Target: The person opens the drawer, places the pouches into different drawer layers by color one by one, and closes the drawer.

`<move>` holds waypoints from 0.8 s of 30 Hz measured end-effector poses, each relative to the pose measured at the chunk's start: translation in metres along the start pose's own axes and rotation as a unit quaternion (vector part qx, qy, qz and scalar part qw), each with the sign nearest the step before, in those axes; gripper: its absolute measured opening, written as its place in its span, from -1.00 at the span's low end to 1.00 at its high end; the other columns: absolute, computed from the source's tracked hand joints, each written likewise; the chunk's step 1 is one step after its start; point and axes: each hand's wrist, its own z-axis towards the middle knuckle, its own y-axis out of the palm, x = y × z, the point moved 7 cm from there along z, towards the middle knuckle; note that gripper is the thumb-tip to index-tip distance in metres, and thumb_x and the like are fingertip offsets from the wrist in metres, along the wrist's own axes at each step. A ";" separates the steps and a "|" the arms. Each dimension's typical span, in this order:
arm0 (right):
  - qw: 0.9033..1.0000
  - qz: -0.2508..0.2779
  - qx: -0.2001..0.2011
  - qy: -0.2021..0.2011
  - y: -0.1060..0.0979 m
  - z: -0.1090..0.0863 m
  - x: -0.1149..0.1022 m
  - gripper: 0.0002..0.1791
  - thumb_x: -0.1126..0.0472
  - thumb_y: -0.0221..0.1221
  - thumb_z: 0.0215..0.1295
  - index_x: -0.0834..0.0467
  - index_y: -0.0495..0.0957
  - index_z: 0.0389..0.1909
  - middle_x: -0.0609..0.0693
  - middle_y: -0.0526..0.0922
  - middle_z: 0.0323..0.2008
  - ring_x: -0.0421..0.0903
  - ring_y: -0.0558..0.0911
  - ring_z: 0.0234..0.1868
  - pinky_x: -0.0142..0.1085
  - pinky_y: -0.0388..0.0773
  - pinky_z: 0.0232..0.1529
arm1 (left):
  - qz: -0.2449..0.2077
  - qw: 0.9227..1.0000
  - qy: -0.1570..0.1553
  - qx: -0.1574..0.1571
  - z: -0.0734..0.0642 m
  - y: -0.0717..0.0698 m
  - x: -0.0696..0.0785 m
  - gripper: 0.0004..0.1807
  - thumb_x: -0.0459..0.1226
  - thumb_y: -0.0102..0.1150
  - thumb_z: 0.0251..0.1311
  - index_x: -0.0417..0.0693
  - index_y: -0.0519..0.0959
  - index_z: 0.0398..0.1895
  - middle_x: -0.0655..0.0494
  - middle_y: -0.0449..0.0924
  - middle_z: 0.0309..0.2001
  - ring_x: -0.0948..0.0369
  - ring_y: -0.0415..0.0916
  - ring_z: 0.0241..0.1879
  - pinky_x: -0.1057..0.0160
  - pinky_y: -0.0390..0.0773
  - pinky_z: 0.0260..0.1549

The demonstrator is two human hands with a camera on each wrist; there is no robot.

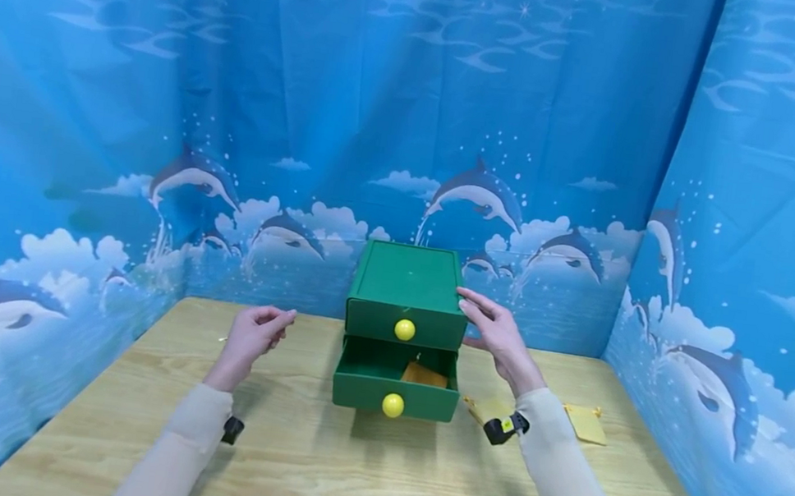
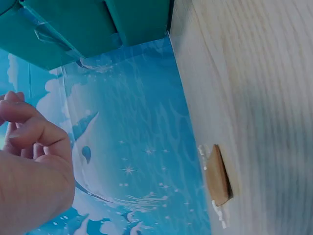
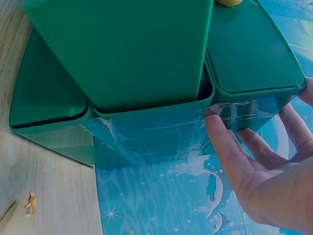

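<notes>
A green drawer cabinet (image 1: 409, 274) with yellow knobs stands at the back of the table. Below its top drawer, a drawer (image 1: 359, 392) is pulled out, and an orange-brown piece (image 1: 424, 375) lies inside. My right hand (image 1: 498, 335) touches the cabinet's right side near the top, its fingers fairly straight. In the right wrist view the fingertips (image 3: 213, 125) rest against the taped side wall. To the left of the cabinet, my left hand (image 1: 256, 338) hovers above the table with loosely curled fingers and nothing visible in them.
Yellow drawstring pouches (image 1: 586, 424) lie on the table right of the cabinet, one partly behind the right wrist. A brown pouch (image 2: 217, 176) with white cord lies left, mostly hidden by the left hand in the head view. A blue dolphin-print curtain (image 1: 325, 107) surrounds the table.
</notes>
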 end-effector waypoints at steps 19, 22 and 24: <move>1.000 -0.005 0.001 -0.003 -0.001 0.002 0.002 -0.35 -0.20 0.08 0.40 -0.11 0.28 0.45 0.02 0.12 0.52 0.13 0.11 0.52 0.17 0.40 0.26 | 0.067 0.996 -0.052 -0.022 0.013 -0.029 -0.034 -0.59 -0.07 0.18 0.34 -0.23 0.62 0.02 0.02 0.66 -0.29 0.27 0.57 -0.40 0.20 0.65 -0.31; 1.000 -0.004 0.002 -0.002 -0.002 0.002 0.002 -0.36 -0.19 0.08 0.40 -0.11 0.29 0.44 0.02 0.13 0.52 0.13 0.12 0.52 0.17 0.41 0.25 | 0.096 0.993 -0.057 -0.031 0.016 -0.034 -0.039 -0.59 -0.16 0.13 0.38 -0.27 0.56 0.14 -0.09 0.67 -0.11 0.12 0.62 -0.19 0.09 0.64 -0.12; 1.000 -0.006 0.002 -0.003 -0.002 0.001 0.002 -0.36 -0.20 0.08 0.40 -0.11 0.29 0.44 0.02 0.13 0.52 0.13 0.13 0.51 0.16 0.42 0.25 | 0.114 0.991 -0.058 -0.036 0.016 -0.036 -0.042 -0.61 -0.21 0.10 0.40 -0.27 0.54 0.17 -0.16 0.64 -0.01 0.03 0.60 -0.06 0.03 0.61 -0.05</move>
